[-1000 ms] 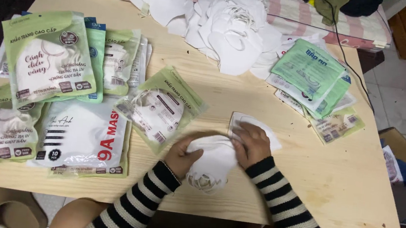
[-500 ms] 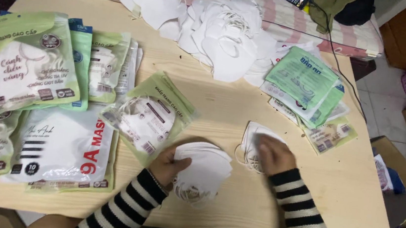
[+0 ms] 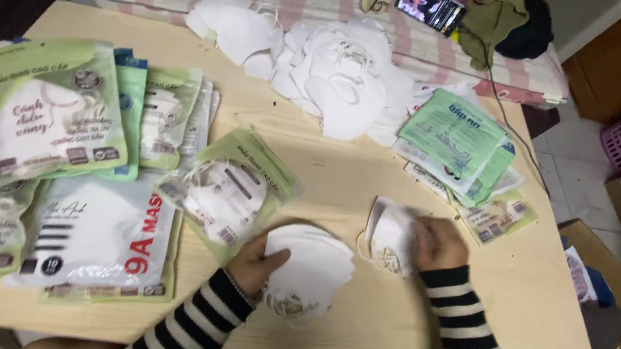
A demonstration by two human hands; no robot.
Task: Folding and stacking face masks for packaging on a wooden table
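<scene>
Resting on a small stack of white masks, the left hand lay flat with fingers loosely spread, thumb over the stack's edge. Right hand was closed around a single folded white mask, pinching its side; blurred, so the finger grip could not be told exactly. Both lay near the front edge of the wooden table, the single mask just beside the stack. Striped sleeves on both arms. Left of the stack: a green packet with a mask inside, touching it. Further left, more green and white packets, overlapping. Far side: a heap of loose white masks. Right: green flat packets, fanned.
</scene>
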